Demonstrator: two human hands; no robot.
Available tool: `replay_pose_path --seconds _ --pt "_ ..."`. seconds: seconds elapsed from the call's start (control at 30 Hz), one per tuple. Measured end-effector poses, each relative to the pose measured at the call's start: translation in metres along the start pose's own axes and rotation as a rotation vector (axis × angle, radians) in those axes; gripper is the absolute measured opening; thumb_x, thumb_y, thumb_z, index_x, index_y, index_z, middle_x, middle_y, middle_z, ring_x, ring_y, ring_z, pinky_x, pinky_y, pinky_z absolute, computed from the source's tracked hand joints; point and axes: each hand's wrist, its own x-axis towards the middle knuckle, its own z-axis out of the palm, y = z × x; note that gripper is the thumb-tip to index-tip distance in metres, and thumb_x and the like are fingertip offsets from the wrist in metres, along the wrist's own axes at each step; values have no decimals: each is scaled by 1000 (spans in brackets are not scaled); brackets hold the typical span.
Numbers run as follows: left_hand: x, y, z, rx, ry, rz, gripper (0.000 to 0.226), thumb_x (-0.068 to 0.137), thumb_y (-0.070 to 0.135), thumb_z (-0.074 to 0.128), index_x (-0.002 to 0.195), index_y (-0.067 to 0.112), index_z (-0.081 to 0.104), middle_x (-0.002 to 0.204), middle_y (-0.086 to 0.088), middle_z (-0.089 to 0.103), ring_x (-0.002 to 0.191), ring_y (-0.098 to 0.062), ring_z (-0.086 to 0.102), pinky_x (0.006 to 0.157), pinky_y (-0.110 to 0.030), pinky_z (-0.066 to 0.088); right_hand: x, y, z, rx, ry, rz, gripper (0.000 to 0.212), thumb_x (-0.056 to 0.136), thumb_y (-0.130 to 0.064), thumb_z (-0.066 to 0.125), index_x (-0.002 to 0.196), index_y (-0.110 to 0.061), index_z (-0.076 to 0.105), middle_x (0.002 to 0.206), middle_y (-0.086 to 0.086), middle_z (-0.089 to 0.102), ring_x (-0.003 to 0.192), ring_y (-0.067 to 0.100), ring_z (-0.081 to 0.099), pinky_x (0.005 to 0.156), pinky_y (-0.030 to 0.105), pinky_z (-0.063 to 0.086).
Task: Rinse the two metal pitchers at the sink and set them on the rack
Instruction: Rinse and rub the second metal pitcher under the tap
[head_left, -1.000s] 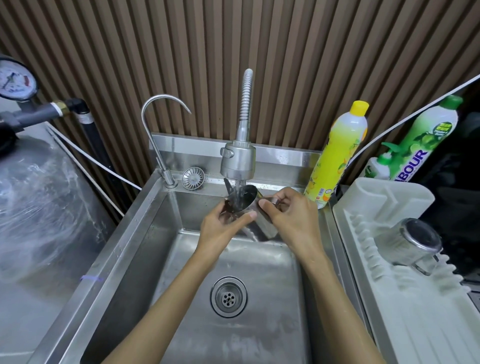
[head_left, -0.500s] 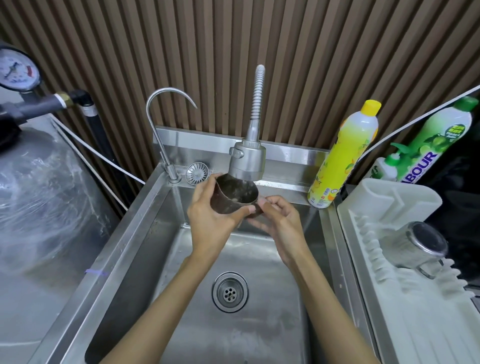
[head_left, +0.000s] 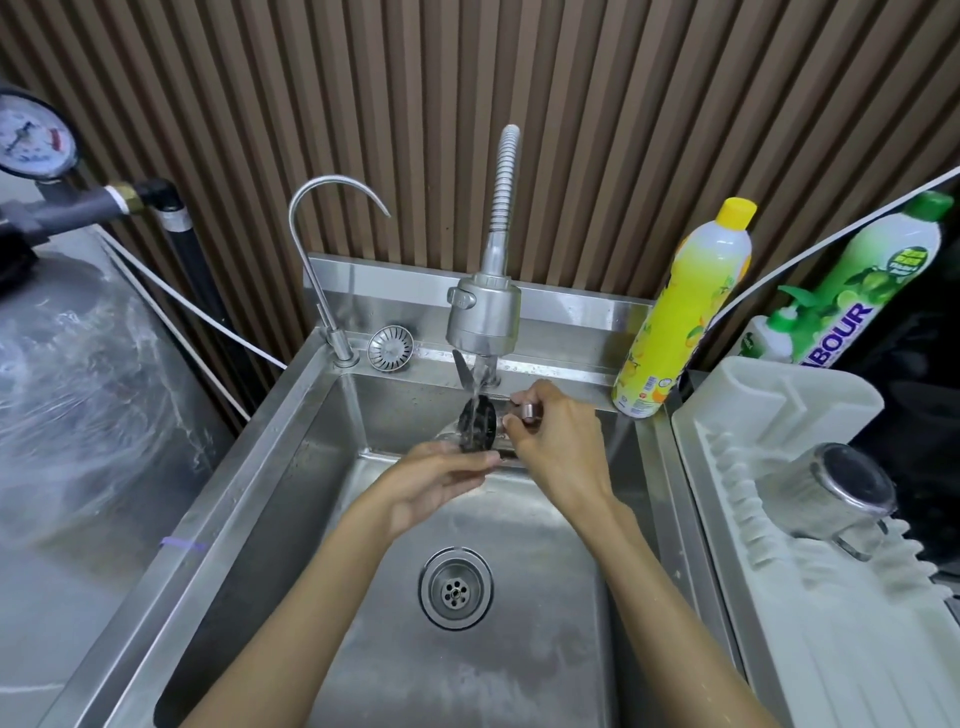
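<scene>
A small metal pitcher (head_left: 477, 422) is tipped on its side under the running spray tap (head_left: 484, 317), its dark mouth facing left toward me. My right hand (head_left: 558, 441) grips its handle from the right. My left hand (head_left: 436, 480) cups it from below, palm up. Water streams onto the pitcher and spills into the steel sink (head_left: 291, 467). A second metal pitcher (head_left: 826, 493) lies upside down on the white rack (head_left: 810, 623) at the right.
A thin gooseneck tap (head_left: 332, 249) and a round strainer (head_left: 390, 347) sit at the sink's back left. A yellow soap bottle (head_left: 680, 317) and green bottle (head_left: 852, 291) stand behind the rack. The drain (head_left: 455, 587) lies below my hands. A pressure gauge (head_left: 31, 137) is far left.
The pitcher has come down from against the tap head and been tipped onto its side. My left hand moved from its rim to underneath it.
</scene>
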Motion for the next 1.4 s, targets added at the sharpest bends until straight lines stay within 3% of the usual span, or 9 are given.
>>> replay_pose_path --seconds 0.23,0.43,0.6,0.7,0.83,0.97,1.07,1.23,1.4 --pt "15 -4 -4 142 99 -18 24 82 -14 54 89 8 61 79 -5 63 63 -8 60 60 -17 49 -1 1 16 -97 -15 -221 18 84 -2 52 100 -5 57 108 11 61 104 31 55 68 35 45" --pt "18 -3 -17 281 212 -34 32 84 1 60 114 11 58 96 1 61 92 -10 55 79 -23 41 3 13 31 -19 121 -359 27 76 14 49 93 0 63 110 15 64 124 30 49 80 39 54" --pt "21 -2 -11 196 161 -9 33 86 -5 56 116 8 55 88 3 61 82 -5 55 75 -16 41 12 22 34 -8 191 -422 25 72 16 55 86 -2 64 99 13 67 118 29 53 102 38 45" --pt "23 -1 -6 130 123 12 27 83 -8 59 100 13 55 91 4 61 84 -6 57 78 -17 42 12 27 33 146 191 -337 12 78 7 60 83 -3 60 102 12 64 116 27 54 94 13 33" --pt "21 -2 1 17 14 65 36 79 -10 63 104 14 53 83 4 63 84 -9 61 88 -23 45 7 28 31 345 207 -314 6 83 -7 66 85 -5 61 106 9 65 108 9 52 91 3 32" --pt "14 -6 13 -127 66 255 44 78 -15 60 112 11 53 101 -2 68 93 -15 64 85 -25 50 -2 26 36 377 204 -356 6 83 -6 67 83 -6 61 117 0 63 118 1 47 102 10 33" --pt "10 -7 14 -37 169 449 56 73 -10 69 119 17 52 109 -1 67 100 -13 63 80 -24 52 -7 24 31 667 160 -137 17 84 -7 66 76 -12 52 121 -3 64 119 5 55 100 18 42" --pt "4 -5 13 184 262 575 90 67 7 82 142 27 36 127 2 61 116 -10 58 100 -27 46 -15 26 27 1009 87 93 21 85 -6 64 72 -13 49 117 2 68 109 10 64 98 33 47" --pt "-9 0 10 448 387 681 81 61 29 85 128 39 40 119 20 54 111 8 49 94 -10 36 -17 19 25 1067 45 171 21 86 -5 63 73 -9 47 112 8 70 102 13 68 89 39 54"
